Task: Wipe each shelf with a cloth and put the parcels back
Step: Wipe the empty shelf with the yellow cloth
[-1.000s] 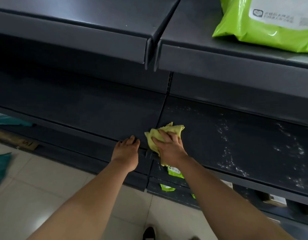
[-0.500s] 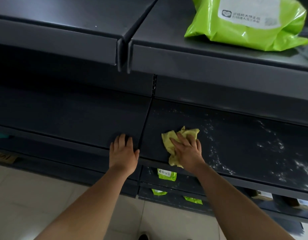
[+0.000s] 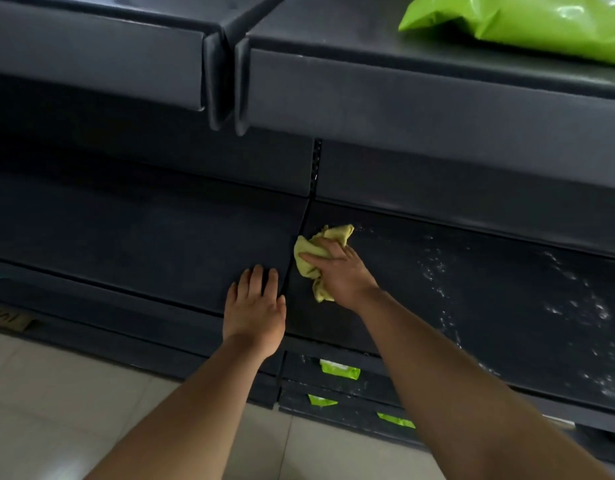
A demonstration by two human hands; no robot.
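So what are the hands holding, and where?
The right hand presses the yellow cloth across its middle; the left hand holds nothing, resting on the shelf.

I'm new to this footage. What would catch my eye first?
The bright green parcel on the top shelf, upper right, stands out most. Mid-frame, the right hand presses a yellow cloth on a middle shelf speckled white; the left hand rests flat beside it.
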